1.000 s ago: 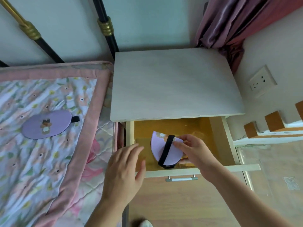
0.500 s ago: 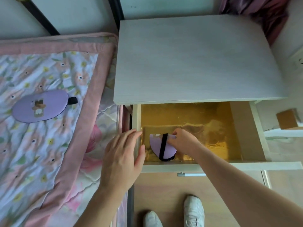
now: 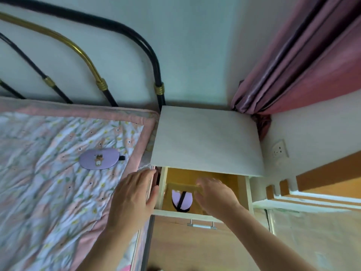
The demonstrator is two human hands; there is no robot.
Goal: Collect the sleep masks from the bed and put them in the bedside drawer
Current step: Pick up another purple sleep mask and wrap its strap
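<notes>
Sleep mask (image 3: 181, 198), lilac with black strap across it, lying folded on yellow floor of open bedside drawer (image 3: 201, 214), near front left corner. Touched by no hand. Second sleep mask (image 3: 99, 159), same lilac colour with small bear picture, lying flat on floral quilt (image 3: 58, 173) of bed, well apart from drawer, black strap end showing at its right side.

Right hand (image 3: 214, 194) over drawer, just beside mask in it, fingers spread loosely, holding nothing; a little blurred. Left hand (image 3: 134, 196) spread flat, empty, between quilt edge and left wall of drawer, fingertips near that wall; touching or not, cannot tell.

Pale nightstand top (image 3: 207, 139) bare above drawer. Metal handle (image 3: 201, 225) on drawer front. Black and brass bed frame (image 3: 158, 83) behind quilt, pink curtain (image 3: 293, 75) at upper right, wall socket (image 3: 280, 149) at right.
</notes>
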